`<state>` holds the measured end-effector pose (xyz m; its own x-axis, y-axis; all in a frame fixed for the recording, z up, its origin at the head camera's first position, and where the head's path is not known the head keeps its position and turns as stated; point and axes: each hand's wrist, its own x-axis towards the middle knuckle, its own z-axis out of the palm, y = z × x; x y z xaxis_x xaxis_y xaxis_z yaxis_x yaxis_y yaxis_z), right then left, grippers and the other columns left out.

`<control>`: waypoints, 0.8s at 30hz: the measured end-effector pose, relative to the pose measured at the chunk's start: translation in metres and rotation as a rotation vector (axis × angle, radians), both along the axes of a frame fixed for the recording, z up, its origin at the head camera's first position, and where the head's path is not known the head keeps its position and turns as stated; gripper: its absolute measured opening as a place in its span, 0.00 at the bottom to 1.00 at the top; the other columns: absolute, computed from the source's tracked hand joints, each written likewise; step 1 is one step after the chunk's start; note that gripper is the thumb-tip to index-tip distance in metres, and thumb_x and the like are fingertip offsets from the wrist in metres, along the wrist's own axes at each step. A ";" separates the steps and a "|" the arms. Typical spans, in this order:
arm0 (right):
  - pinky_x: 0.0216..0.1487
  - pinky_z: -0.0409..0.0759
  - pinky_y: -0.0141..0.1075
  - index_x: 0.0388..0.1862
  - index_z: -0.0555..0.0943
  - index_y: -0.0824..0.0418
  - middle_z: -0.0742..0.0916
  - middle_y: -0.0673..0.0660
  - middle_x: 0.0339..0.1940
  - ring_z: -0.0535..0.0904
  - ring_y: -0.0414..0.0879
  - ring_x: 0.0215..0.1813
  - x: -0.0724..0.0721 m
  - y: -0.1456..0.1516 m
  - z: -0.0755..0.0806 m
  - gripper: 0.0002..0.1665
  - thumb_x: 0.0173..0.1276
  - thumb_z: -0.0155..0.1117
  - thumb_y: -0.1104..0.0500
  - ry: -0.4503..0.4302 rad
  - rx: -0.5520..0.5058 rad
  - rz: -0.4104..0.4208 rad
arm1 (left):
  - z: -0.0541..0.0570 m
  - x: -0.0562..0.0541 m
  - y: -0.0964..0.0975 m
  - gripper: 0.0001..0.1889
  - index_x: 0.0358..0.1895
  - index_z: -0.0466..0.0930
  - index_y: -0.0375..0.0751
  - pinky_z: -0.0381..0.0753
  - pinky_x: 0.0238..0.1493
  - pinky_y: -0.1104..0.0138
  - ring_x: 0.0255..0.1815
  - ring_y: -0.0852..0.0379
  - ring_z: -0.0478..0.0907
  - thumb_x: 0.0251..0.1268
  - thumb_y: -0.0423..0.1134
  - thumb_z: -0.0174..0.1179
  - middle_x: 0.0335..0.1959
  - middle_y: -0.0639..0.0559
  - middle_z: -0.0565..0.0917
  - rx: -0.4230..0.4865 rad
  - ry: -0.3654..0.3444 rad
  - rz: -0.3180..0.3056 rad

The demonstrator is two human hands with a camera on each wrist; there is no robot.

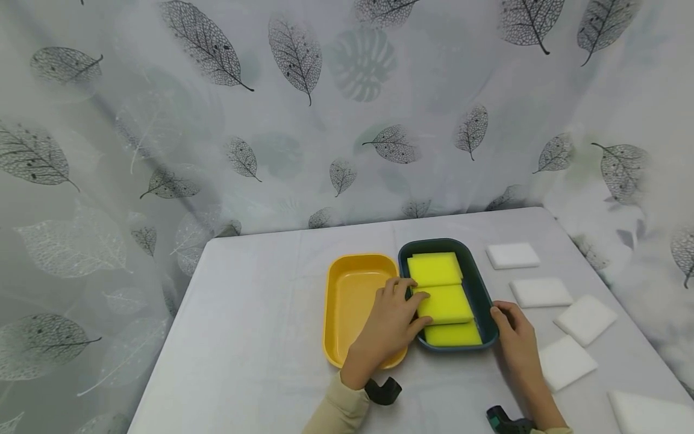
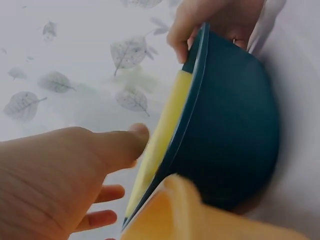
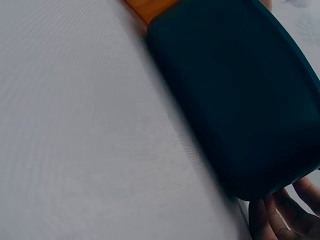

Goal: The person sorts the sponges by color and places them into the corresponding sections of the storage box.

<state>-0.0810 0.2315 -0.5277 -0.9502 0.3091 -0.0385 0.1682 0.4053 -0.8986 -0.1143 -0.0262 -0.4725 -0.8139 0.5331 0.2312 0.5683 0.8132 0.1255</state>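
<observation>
A dark teal plastic tray (image 1: 484, 304) holds several yellow sponges (image 1: 446, 304), overlapping in a column. My right hand (image 1: 515, 337) grips its right rim, the thumb over the top. In the right wrist view, fingers (image 3: 282, 212) are at the underside of the tray (image 3: 230, 95). My left hand (image 1: 387, 319) reaches over the left rim, its spread fingers above the middle sponge. In the left wrist view its thumb (image 2: 125, 145) is near the sponge's edge (image 2: 162, 130); whether it touches cannot be told. The yellow tray (image 1: 347, 268) stands left of the teal one, partly under my left forearm.
Several white sponge-like blocks (image 1: 512, 255) lie along the right side of the white-covered table (image 1: 255, 313). One block (image 1: 566, 361) is just right of my right hand. A leaf-patterned curtain (image 1: 303, 144) hangs behind the table. Black camera mounts (image 1: 384, 392) sit at both wrists.
</observation>
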 end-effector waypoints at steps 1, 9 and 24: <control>0.48 0.68 0.12 0.67 0.76 0.65 0.83 0.59 0.60 0.71 0.20 0.48 0.000 0.001 0.001 0.27 0.85 0.48 0.47 -0.008 0.006 0.006 | 0.001 0.001 -0.002 0.24 0.66 0.79 0.56 0.76 0.66 0.56 0.70 0.49 0.69 0.75 0.61 0.58 0.69 0.51 0.74 0.010 -0.006 0.005; 0.45 0.68 0.10 0.71 0.72 0.67 0.80 0.70 0.67 0.66 0.15 0.48 0.004 0.008 0.009 0.31 0.86 0.45 0.45 -0.042 0.059 0.111 | 0.007 0.008 -0.029 0.23 0.70 0.77 0.52 0.77 0.63 0.56 0.69 0.49 0.70 0.77 0.52 0.61 0.68 0.52 0.76 0.153 0.052 0.091; 0.46 0.67 0.09 0.73 0.70 0.65 0.84 0.68 0.63 0.64 0.12 0.50 0.032 0.013 0.019 0.26 0.83 0.53 0.55 0.117 0.308 0.104 | -0.007 0.012 -0.096 0.28 0.74 0.73 0.41 0.75 0.68 0.43 0.75 0.40 0.69 0.73 0.38 0.65 0.75 0.43 0.74 0.484 0.073 0.320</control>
<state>-0.0486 0.2442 -0.5083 -0.9697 0.1907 0.1527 0.0150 0.6704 -0.7418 -0.1028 -0.1225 -0.4795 -0.8896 0.0833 0.4490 0.3253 0.8057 0.4950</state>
